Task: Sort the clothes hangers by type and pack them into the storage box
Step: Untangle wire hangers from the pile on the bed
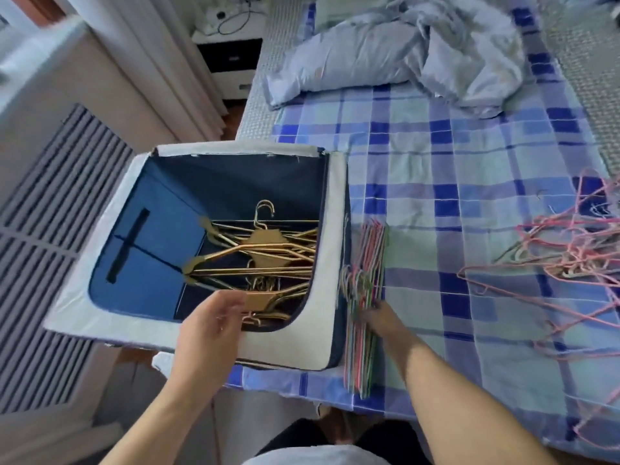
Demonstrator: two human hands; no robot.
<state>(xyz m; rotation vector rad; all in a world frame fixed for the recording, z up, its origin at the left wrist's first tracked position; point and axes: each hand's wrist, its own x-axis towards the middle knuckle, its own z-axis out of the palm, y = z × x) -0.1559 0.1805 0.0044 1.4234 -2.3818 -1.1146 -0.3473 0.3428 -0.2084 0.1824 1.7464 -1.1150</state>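
Bed (469, 169): blue-green plaid sheet under both hands; rumpled pale blue bedding (419, 52) lies far beyond the fingertips.
Storage box (332, 263): open, navy lining, directly ahead of the left fingers.
Gold hangers (261, 253): heaped inside the box, nearest one touching the left fingertips.
Pink hangers (567, 250): loose tangle well right of the right fingers.
Coloured hanger stack (365, 297): between box and right hand.
Left hand (209, 327): fingers curled on a gold hanger's plate.
Right hand (379, 318): fingers buried in the stack; grip cannot be told.
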